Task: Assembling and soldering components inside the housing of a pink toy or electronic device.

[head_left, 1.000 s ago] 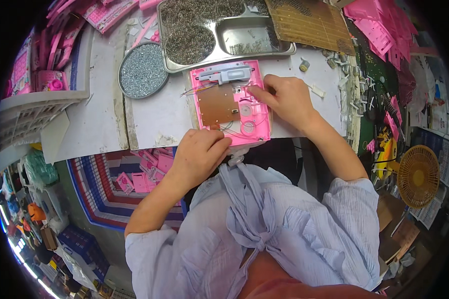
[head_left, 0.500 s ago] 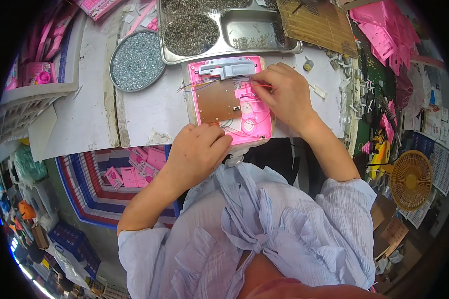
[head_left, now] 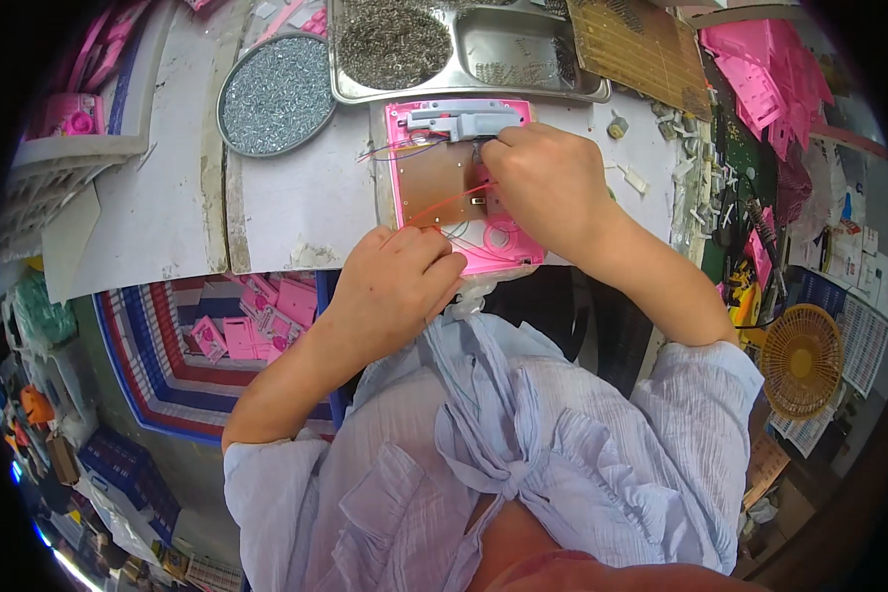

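Observation:
A pink plastic housing lies at the front edge of the table, its inner side up. It holds a brown circuit board and a grey plastic mechanism along its far side. My left hand is closed at the near-left corner, fingertips pinching red wires that cross the board. My right hand is closed over the far-right part of the housing, just below the mechanism. Its fingertips pinch something I cannot make out; the red wires run under this hand. Blue and dark wires stick out to the left.
Beyond the housing are a round tray of small screws and a metal tray of springs. A brown board overlaps its right side. A striped crate of pink parts stands below the table edge; a yellow fan is at right.
My right hand has shifted left and inward over the housing, turning its back upward. The red wires now stretch across the board toward my left hand, which stays near the same corner.

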The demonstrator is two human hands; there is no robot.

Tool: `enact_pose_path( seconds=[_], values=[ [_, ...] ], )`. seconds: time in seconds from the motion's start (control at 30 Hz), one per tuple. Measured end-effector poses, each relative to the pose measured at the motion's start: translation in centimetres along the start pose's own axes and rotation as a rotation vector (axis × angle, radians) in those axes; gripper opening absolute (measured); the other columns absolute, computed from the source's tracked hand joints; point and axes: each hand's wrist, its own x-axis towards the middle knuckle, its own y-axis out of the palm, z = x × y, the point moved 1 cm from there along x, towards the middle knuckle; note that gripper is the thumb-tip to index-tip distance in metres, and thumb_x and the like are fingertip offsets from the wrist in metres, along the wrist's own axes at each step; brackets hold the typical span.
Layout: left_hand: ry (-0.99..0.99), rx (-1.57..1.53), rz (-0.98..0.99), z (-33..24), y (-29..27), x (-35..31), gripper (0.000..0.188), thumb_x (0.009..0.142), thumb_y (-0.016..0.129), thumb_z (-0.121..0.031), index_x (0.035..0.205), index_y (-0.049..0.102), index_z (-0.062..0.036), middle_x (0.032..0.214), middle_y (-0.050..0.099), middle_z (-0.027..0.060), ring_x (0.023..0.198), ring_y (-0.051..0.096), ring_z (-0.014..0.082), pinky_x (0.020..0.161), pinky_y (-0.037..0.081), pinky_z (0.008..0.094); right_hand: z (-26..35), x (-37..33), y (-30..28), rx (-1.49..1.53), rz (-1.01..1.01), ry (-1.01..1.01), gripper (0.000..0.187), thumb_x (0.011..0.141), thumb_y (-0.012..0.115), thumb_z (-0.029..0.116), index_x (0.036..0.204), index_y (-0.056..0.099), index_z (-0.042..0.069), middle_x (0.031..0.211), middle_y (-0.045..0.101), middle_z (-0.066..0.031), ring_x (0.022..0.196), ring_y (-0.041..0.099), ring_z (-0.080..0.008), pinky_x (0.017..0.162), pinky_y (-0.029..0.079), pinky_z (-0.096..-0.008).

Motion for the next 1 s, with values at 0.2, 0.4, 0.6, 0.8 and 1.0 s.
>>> enact_pose_path(
  seconds=[0.2,0.4,0.6,0.8,1.0],
  values=[
    [-0.009,-0.018,0.017,0.0,-0.1,-0.3,0.022,0.085,0.077,-0.016,0.104,0.068,-0.0107,0.1,0.064,0.0049,0.097,0.065,0.0232,0.077,0.047,0.0389,-0.7,1.5,-0.6,-0.13,0.21,-0.14,0.01,0.079,0.069,0.016,0.079,0.077,0.01,0.079,0.07,-0.0066,0.081,0.072,-0.0264,0.066,0.058,-0.0392],
    [0.016,-0.074,-0.016,0.4,-0.1,-0.4,0.023,0.084,0.077,-0.016,0.104,0.068,-0.0097,0.1,0.065,0.0057,0.099,0.066,0.0249,0.076,0.047,0.0397,-2.3,-0.6,-0.3,-0.106,0.218,-0.258,0.025,0.086,0.065,0.017,0.108,0.076,0.013,0.093,0.07,-0.0028,0.089,0.071,-0.0212,0.068,0.058,-0.0365],
    [0.026,-0.074,-0.052,0.5,0.1,-0.3,0.02,0.082,0.076,-0.017,0.099,0.067,-0.0094,0.097,0.064,0.0049,0.093,0.064,0.0229,0.074,0.047,0.038,-4.0,-2.5,0.7,0.029,0.032,-0.305,0.038,0.085,0.067,0.017,0.123,0.072,0.016,0.098,0.068,0.0019,0.089,0.069,-0.019,0.066,0.057,-0.0348],
    [0.023,-0.05,-0.053,0.4,0.0,-0.1,0.019,0.083,0.075,-0.018,0.097,0.068,-0.0096,0.096,0.063,0.004,0.089,0.063,0.0214,0.073,0.046,0.0372,-5.8,-1.0,0.2,0.101,0.186,-0.422,0.04,0.085,0.068,0.018,0.124,0.071,0.018,0.101,0.067,0.0006,0.087,0.07,-0.0222,0.066,0.057,-0.0351],
    [-0.002,-0.054,-0.01,0.3,-0.3,0.0,0.02,0.083,0.077,-0.015,0.1,0.068,-0.0098,0.098,0.065,0.0044,0.095,0.065,0.0235,0.072,0.047,0.0389,-4.6,2.6,-1.9,-0.143,0.441,-0.598,0.029,0.086,0.066,0.018,0.113,0.075,0.015,0.091,0.069,-0.0048,0.079,0.071,-0.024,0.061,0.055,-0.0398]
  ],
)
